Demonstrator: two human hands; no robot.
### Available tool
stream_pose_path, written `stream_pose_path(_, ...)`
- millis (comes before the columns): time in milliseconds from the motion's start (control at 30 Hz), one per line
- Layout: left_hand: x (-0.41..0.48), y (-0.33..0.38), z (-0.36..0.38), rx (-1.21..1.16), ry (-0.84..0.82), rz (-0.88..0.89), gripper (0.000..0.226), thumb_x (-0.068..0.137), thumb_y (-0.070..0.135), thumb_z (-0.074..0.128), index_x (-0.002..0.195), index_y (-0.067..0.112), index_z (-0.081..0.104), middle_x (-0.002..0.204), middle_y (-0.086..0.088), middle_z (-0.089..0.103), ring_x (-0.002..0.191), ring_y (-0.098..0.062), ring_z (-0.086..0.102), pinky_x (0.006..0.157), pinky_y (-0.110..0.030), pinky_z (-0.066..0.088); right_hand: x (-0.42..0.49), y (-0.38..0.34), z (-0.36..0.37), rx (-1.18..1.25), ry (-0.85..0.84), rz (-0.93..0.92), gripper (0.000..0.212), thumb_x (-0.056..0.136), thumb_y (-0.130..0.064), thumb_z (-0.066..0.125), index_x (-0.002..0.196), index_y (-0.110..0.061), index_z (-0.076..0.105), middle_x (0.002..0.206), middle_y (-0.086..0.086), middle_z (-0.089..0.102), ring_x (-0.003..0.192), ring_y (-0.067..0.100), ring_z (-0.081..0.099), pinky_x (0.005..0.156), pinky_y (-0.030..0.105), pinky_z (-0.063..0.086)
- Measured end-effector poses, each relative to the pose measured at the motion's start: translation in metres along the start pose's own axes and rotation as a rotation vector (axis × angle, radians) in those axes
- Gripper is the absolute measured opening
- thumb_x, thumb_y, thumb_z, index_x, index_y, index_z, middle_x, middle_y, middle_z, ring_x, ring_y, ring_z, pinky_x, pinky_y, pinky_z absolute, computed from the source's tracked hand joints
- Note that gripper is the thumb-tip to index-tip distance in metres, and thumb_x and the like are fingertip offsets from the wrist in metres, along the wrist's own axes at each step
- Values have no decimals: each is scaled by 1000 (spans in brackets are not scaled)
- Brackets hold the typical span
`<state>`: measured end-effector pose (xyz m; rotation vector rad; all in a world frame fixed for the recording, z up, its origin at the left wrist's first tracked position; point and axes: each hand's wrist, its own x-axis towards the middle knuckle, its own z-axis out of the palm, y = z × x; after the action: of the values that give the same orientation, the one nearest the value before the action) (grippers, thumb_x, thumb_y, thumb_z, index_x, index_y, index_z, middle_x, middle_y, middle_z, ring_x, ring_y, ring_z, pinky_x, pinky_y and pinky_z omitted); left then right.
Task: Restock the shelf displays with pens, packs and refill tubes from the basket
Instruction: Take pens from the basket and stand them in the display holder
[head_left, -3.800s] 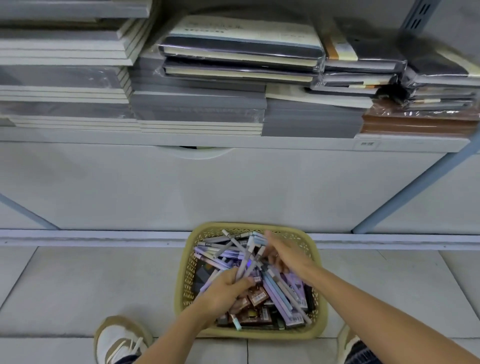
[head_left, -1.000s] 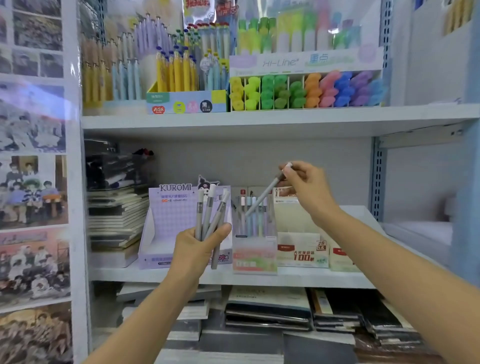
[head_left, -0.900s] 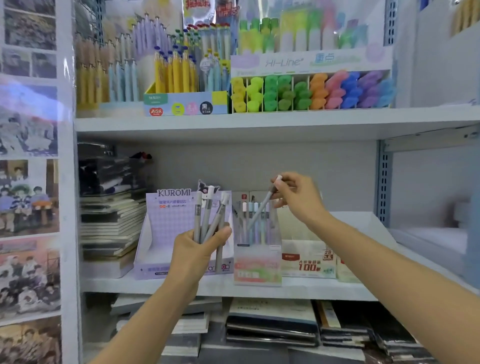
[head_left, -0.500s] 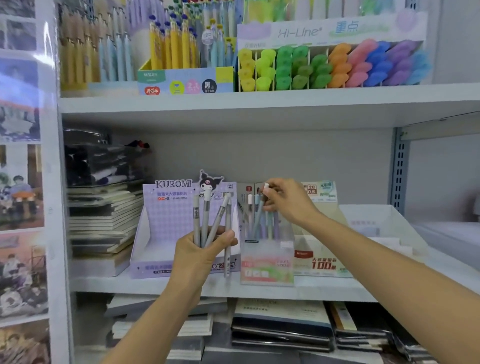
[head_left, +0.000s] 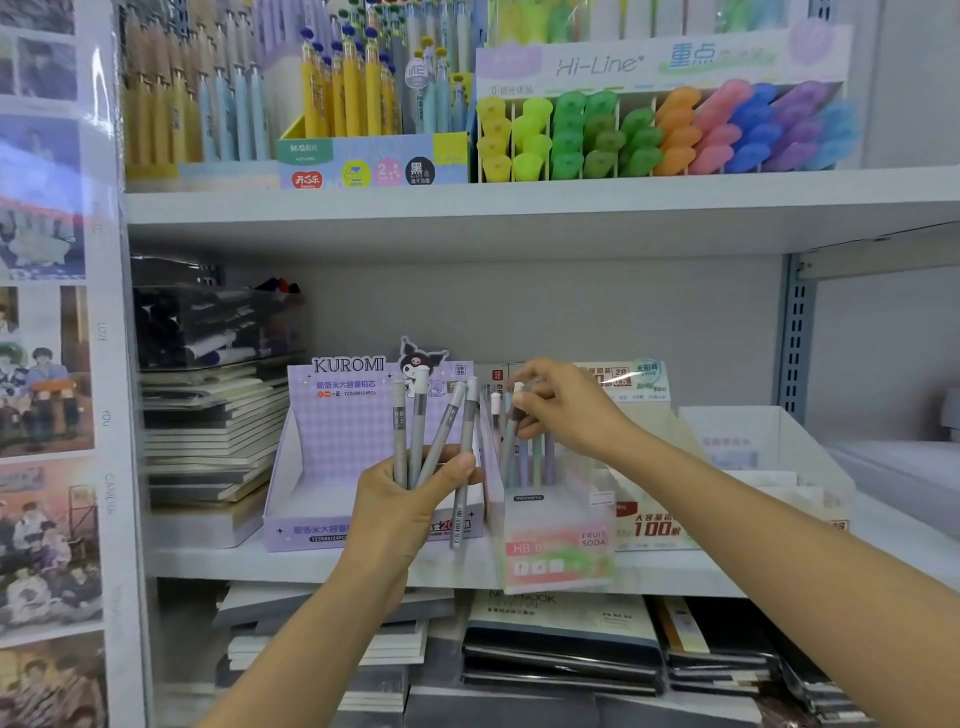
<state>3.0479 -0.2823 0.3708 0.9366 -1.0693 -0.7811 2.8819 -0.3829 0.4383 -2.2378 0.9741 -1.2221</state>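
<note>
My left hand (head_left: 410, 499) grips a fan of several grey refill tubes (head_left: 441, 431) with white caps, held upright in front of the purple Kuromi display box (head_left: 332, 441). My right hand (head_left: 561, 410) pinches the top of one grey tube (head_left: 511, 436) and holds it down among the pastel tubes standing in the clear Fruit Soda display box (head_left: 558, 540) on the middle shelf (head_left: 218, 564). The basket is out of view.
Stacked notebooks (head_left: 208, 431) fill the shelf's left end, and white boxes (head_left: 753, 457) stand on its right. The upper shelf carries pen displays (head_left: 353, 104) and coloured highlighters (head_left: 649, 135). More notebooks (head_left: 561, 639) lie on the shelf below. A photo panel (head_left: 47, 364) borders the left.
My hands left the floor basket and rose to the shelf. Over the last second my right hand lowered its tube into the Fruit Soda box. The left hand kept its bundle steady.
</note>
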Motion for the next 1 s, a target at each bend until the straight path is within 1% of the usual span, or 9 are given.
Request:
stream_pose_path(167, -5, 3, 5, -6, -14, -19, 27, 74, 29, 76, 95, 13, 72, 82, -4, 77, 75, -1, 71, 71, -27, 43, -2, -3, 3, 20, 110, -36, 9, 90, -7, 65, 98, -10, 61, 84, 9, 69, 68, 18, 71, 65, 26, 59)
stream_pose_path(367, -6, 6, 8, 26, -9, -16, 21, 77, 26, 77, 94, 13, 73, 81, -4, 76, 74, -1, 70, 60, -21, 49, -1, -8, 8, -153, 77, -48, 12, 90, -15, 67, 101, -15, 71, 86, 0, 68, 70, 13, 66, 58, 18, 54)
stream_pose_path(467, -7, 9, 9, 25, -2, -4, 15, 77, 23, 78, 88, 13, 73, 80, -4, 76, 70, -1, 70, 50, -13, 48, -8, -16, 1, 114, 160, -47, 14, 92, -26, 64, 100, -15, 68, 84, -1, 68, 66, 10, 64, 56, 17, 51)
stream_pose_path(600, -11, 14, 16, 47, 20, 16, 16, 73, 20, 80, 84, 12, 72, 74, 0, 75, 62, 1, 67, 46, -10, 46, -27, -31, -6, 504, 30, -48, 20, 85, -27, 70, 97, -11, 66, 79, 5, 73, 67, 19, 70, 60, 25, 56)
stream_pose_path(733, -19, 23, 29, 47, 35, 44, 15, 72, 15, 81, 81, 10, 71, 67, 0, 69, 49, 1, 59, 40, -12, 42, -40, -38, -6, 575, 17, -81, 16, 80, -15, 76, 91, -8, 68, 76, 7, 73, 66, 16, 70, 58, 23, 55)
stream_pose_path(800, -24, 28, 33, 74, 30, 61, 23, 70, 24, 81, 86, 10, 72, 58, 10, 64, 41, 2, 52, 39, -13, 41, -43, -40, -16, 601, 20, -87, 13, 84, -12, 72, 96, -7, 70, 83, 9, 74, 74, 19, 72, 63, 23, 57)
stream_pose_path(867, -27, 32, 33, 101, 16, 49, 30, 72, 30, 78, 93, 10, 72, 46, 17, 55, 37, 2, 46, 45, -34, 49, -43, -39, -30, 624, 72, -83, 12, 88, -11, 67, 99, -9, 71, 88, 10, 74, 82, 22, 72, 71, 25, 59)
stream_pose_path(933, -27, 33, 34, 146, 17, 25, 20, 78, 24, 76, 92, 10, 71, 43, 18, 52, 37, 2, 45, 67, -54, 47, -41, -36, -43, 643, 171, -66, 11, 90, -9, 64, 99, -10, 71, 87, 10, 73, 80, 19, 72, 74, 27, 59)
stream_pose_path(1000, -27, 31, 35, 198, 9, 20, 10, 79, 18, 77, 84, 12, 71, 48, 17, 56, 37, 1, 46, 49, -40, 47, -40, -31, -52, 569, 270, -41, 11, 92, -9, 62, 100, -11, 71, 90, 11, 71, 78, 14, 71, 72, 26, 59)
